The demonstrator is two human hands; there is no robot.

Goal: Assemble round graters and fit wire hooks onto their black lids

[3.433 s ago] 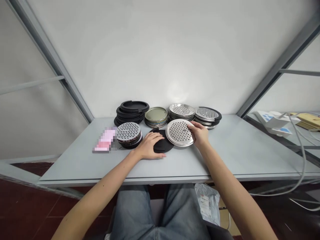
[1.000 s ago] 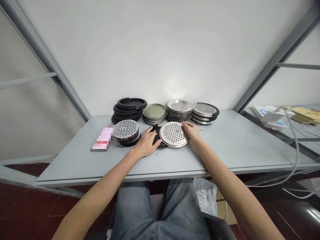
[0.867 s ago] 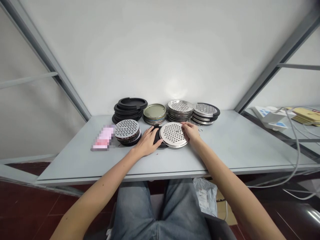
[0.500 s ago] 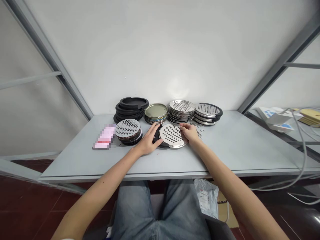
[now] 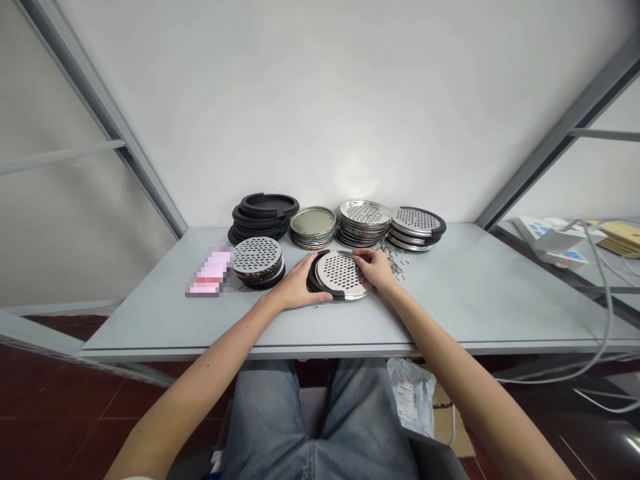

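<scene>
Plate (image 5: 344, 273) of shiny metal, full of little holes, is lying in the middle of the frame, just below the stacks. Its left side is sitting inside a black ring (image 5: 312, 280), and its right side is sticking out.

The left hand (image 5: 294, 288) is cupping the ring, with its fingers spreading along the far edge and its thumb pressing near the close edge. The right hand (image 5: 377, 269) is pinching the plate at its upper right edge.

The plate is looking thin, hard and stiff, so it is probably not going to bend or break easily. Its smooth rim is likely being a bit slippery, and the holes may be feeling rough, so the outer rim is looking like the best place for holding. The ring is seeming softer, like rubber, and is maybe giving a better grip.

Compared with the earliest frame, the plate is now lying further left, and the ring is hugging its side instead of showing mostly beside it. More small hooks (image 5: 404, 263) are now showing right of the right hand.
</scene>
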